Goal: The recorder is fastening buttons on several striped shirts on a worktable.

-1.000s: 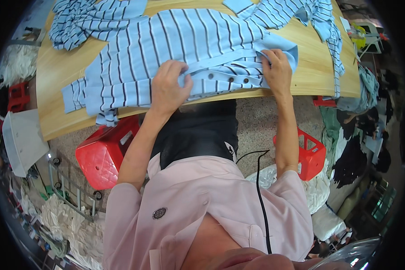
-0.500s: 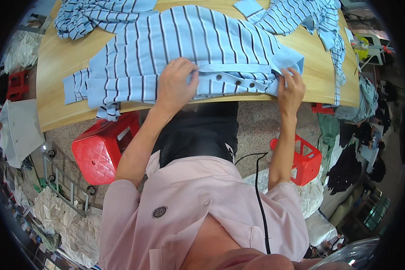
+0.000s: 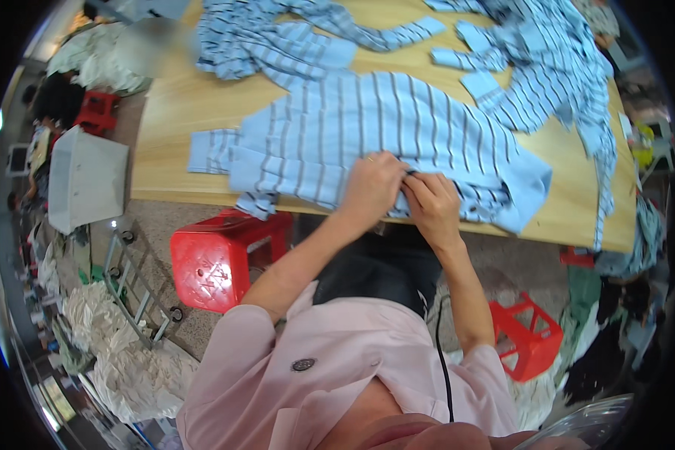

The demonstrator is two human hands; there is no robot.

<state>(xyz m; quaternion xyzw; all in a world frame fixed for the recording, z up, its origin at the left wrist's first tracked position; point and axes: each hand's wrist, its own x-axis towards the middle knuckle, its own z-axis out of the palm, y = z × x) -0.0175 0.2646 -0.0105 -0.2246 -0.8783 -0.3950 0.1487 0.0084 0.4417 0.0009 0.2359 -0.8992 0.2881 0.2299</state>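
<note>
A light blue shirt with dark stripes [image 3: 382, 127] lies spread flat on a wooden table [image 3: 169, 112], its button strip along the near edge. My left hand [image 3: 373, 187] and my right hand [image 3: 431, 204] meet side by side on that strip near the middle, fingers pinching the fabric around a small dark button. The collar end [image 3: 529, 187] lies to the right of my hands.
More striped blue garments are heaped at the table's far left [image 3: 277, 37] and far right [image 3: 547, 67]. A red plastic stool [image 3: 225, 259] stands under the table on the left, a red crate [image 3: 529, 334] on the right. A grey bin [image 3: 86, 180] sits left of the table.
My right hand has slid left from the collar end along the button strip to meet my left hand. The view has shifted, so the shirt sits lower and more central.
</note>
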